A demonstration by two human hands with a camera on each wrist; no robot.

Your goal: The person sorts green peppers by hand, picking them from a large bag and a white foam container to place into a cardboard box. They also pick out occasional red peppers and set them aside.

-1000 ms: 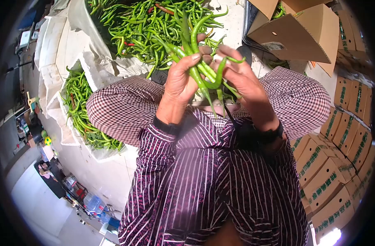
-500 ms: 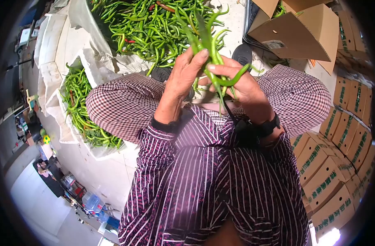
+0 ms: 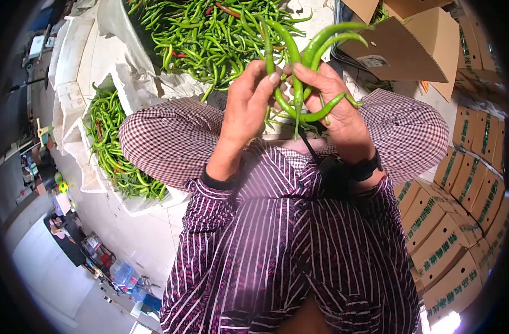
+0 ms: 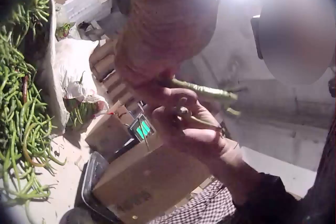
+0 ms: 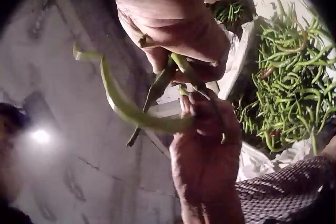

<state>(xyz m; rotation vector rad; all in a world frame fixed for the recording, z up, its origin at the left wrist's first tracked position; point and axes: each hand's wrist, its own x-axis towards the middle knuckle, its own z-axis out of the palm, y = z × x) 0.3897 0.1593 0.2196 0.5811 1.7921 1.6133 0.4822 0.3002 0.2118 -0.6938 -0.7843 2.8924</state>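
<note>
Long green chili peppers (image 3: 317, 49) stand up from my right hand (image 3: 338, 108), which grips their lower ends between thumb and fingers. My left hand (image 3: 244, 106), close beside it, pinches a chili (image 3: 269, 53) with thumb and fingers. A strongly curved chili (image 3: 321, 114) sweeps from the left fingers across below the right thumb; in the right wrist view this curved chili (image 5: 118, 103) comes out of the left hand (image 5: 207, 150). Stem ends (image 5: 157, 85) poke out under the right hand there. From the left wrist, a chili (image 4: 207, 91) juts from beneath the left hand (image 4: 163, 40).
A big heap of green chilies (image 3: 204, 39) with a few red ones lies ahead on pale sheeting. A white sack of chilies (image 3: 106, 139) stands by the left knee. An open carton (image 3: 405, 50) is ahead right; printed cartons (image 3: 444, 239) are stacked at the right.
The bunch that was together in the left hand is divided between both hands. Several chilies now lean up and right from the right hand, and the hands have drawn slightly apart.
</note>
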